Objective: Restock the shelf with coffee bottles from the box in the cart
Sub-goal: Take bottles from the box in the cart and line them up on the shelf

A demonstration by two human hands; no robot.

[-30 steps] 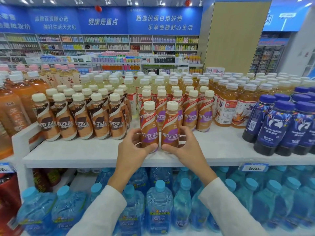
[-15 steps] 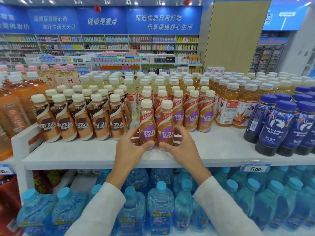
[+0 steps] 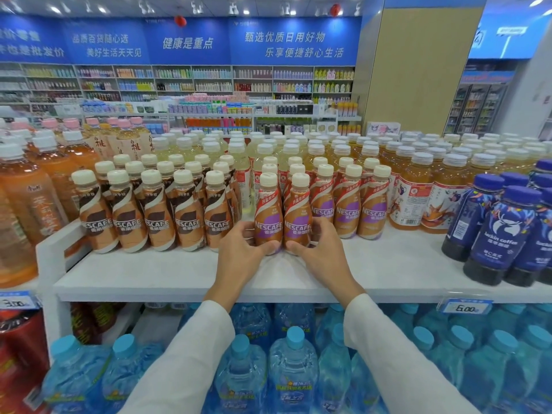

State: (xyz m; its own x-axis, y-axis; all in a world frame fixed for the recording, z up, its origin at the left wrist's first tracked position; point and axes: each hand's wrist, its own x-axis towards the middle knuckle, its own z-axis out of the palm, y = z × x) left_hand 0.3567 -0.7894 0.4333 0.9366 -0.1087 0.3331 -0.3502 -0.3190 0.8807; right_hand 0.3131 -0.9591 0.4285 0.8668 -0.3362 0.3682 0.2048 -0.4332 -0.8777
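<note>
Fingertips partly hidden behind bottles. Left hand [image 3: 242,253] gripped left coffee bottle [image 3: 268,216], right hand [image 3: 324,253] gripped right coffee bottle [image 3: 298,216] — fingers [image 3: 239,231] curled round each. Pair upright, touching, on shelf [image 3: 149,276] before purple-label row [image 3: 348,210].

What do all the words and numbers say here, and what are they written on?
"NESCAFE": front purple-label bottles, and brown-label bottles left of them.
"luckin coffee": dark blue bottles.
"6.00": right price tag on the shelf edge.
"3.00": left price tag.
"健康是重点": blue banner.
Smaller print on the bottle labels: too small to read.
</note>
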